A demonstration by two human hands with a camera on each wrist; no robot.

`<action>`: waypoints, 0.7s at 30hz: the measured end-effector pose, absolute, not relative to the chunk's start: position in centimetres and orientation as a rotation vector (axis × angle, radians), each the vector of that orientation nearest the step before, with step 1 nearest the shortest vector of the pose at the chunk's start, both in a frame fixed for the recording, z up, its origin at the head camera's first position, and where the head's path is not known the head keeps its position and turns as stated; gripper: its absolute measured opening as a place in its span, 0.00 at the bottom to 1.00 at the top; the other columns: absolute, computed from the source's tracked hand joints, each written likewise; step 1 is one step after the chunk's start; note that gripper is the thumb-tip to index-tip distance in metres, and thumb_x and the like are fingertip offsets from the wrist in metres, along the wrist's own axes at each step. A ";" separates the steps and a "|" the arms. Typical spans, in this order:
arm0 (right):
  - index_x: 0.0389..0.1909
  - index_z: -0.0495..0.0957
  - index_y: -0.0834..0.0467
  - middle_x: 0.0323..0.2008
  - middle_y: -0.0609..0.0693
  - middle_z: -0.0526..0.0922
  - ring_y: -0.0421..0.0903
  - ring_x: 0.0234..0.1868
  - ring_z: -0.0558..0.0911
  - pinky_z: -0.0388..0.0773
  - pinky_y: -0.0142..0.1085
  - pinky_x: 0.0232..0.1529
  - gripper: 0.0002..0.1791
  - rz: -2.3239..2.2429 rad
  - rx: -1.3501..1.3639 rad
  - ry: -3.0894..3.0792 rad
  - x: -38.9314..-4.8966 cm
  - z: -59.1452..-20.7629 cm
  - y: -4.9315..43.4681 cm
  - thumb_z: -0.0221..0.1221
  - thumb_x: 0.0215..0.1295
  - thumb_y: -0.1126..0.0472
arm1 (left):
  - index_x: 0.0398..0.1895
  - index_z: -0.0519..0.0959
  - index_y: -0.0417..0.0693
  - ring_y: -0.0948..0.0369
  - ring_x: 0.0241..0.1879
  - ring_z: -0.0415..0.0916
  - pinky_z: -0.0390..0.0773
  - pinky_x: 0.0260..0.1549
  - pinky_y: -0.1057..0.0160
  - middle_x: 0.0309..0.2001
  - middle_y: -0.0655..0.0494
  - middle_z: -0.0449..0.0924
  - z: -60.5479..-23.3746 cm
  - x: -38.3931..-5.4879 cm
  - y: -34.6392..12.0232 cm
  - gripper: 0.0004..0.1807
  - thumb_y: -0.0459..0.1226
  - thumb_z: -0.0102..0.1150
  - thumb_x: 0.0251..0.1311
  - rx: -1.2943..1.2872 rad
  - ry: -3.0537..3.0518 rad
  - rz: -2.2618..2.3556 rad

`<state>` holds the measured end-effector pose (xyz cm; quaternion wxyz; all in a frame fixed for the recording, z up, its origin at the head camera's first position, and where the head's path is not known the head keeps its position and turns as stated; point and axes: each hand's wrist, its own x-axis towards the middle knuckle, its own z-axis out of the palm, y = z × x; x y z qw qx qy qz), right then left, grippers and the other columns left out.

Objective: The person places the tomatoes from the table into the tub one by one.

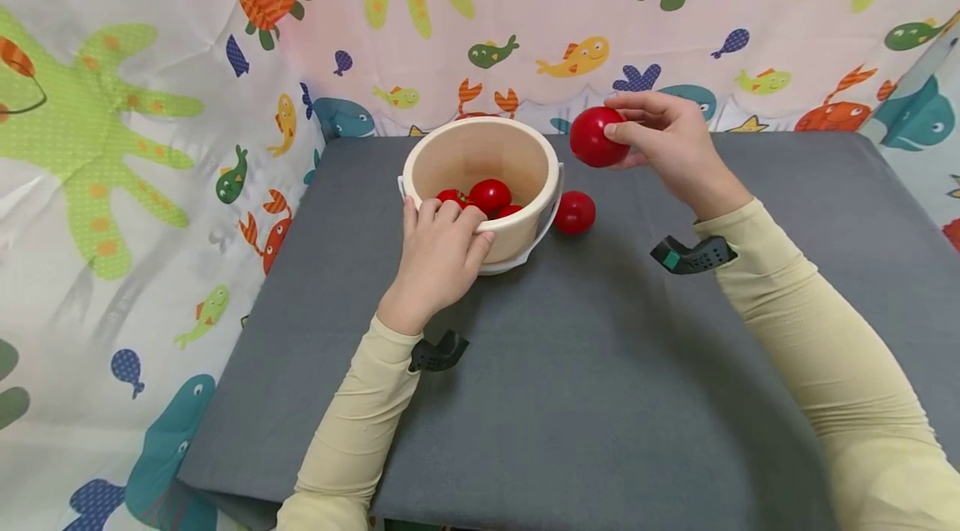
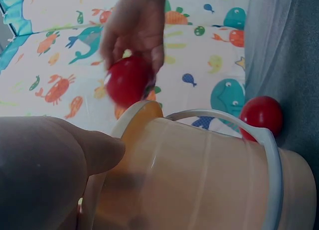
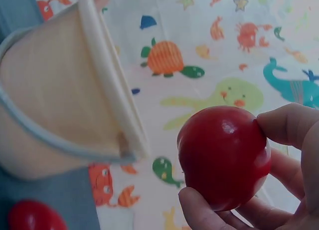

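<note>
A cream bucket [image 1: 517, 243] with a pale handle stands upright on the grey table. My left hand [image 1: 442, 256] grips its near rim, fingers over the edge and thumb outside. Inside the bucket lie red tomatoes [image 1: 491, 195], partly hidden by the hand and the wall; one shows a bit of green. My right hand [image 1: 667, 143] holds another red tomato [image 3: 224, 157] between thumb and fingers, in the air to the right of the bucket and above rim height. On the table, right beside the bucket, rests one more tomato [image 1: 575, 212].
A grey cloth covers the table [image 1: 600, 398]. Behind it and on the left hangs a white curtain [image 1: 442, 56] printed with sea animals. The bucket's handle [image 2: 271, 175] hangs down along its outer side.
</note>
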<state>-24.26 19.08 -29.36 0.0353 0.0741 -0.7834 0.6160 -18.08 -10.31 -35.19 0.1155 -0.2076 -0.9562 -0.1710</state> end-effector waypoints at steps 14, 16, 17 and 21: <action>0.64 0.78 0.56 0.62 0.57 0.80 0.51 0.56 0.83 0.86 0.30 0.37 0.24 1.801 0.423 -2.526 -26.7 -28.3 11.1 0.63 0.68 0.60 | 0.51 0.80 0.49 0.45 0.62 0.67 0.46 0.74 0.29 0.50 0.46 0.79 -35.0 -18.2 -10.3 0.13 0.44 0.56 0.70 -0.611 -2.812 -0.506; 0.64 0.78 0.57 0.62 0.57 0.80 0.52 0.57 0.83 0.86 0.31 0.37 0.24 1.802 0.447 -2.533 -26.8 -28.5 10.4 0.64 0.67 0.61 | 0.51 0.80 0.49 0.45 0.62 0.67 0.46 0.74 0.28 0.50 0.46 0.79 -35.0 -18.2 -10.3 0.14 0.45 0.57 0.70 -0.613 -2.817 -0.503; 0.64 0.77 0.57 0.62 0.56 0.80 0.52 0.57 0.82 0.86 0.31 0.38 0.25 1.802 0.448 -2.544 -26.8 -28.7 10.1 0.64 0.67 0.61 | 0.52 0.79 0.49 0.44 0.62 0.67 0.46 0.73 0.28 0.50 0.45 0.79 -35.0 -18.2 -10.3 0.14 0.45 0.57 0.70 -0.614 -2.819 -0.501; 0.65 0.77 0.56 0.63 0.56 0.79 0.53 0.58 0.82 0.86 0.32 0.39 0.26 1.794 0.453 -2.593 -26.9 -29.3 9.2 0.65 0.66 0.60 | 0.52 0.80 0.49 0.44 0.62 0.67 0.47 0.73 0.28 0.50 0.45 0.79 -35.1 -18.1 -10.4 0.14 0.45 0.57 0.70 -0.615 -2.822 -0.495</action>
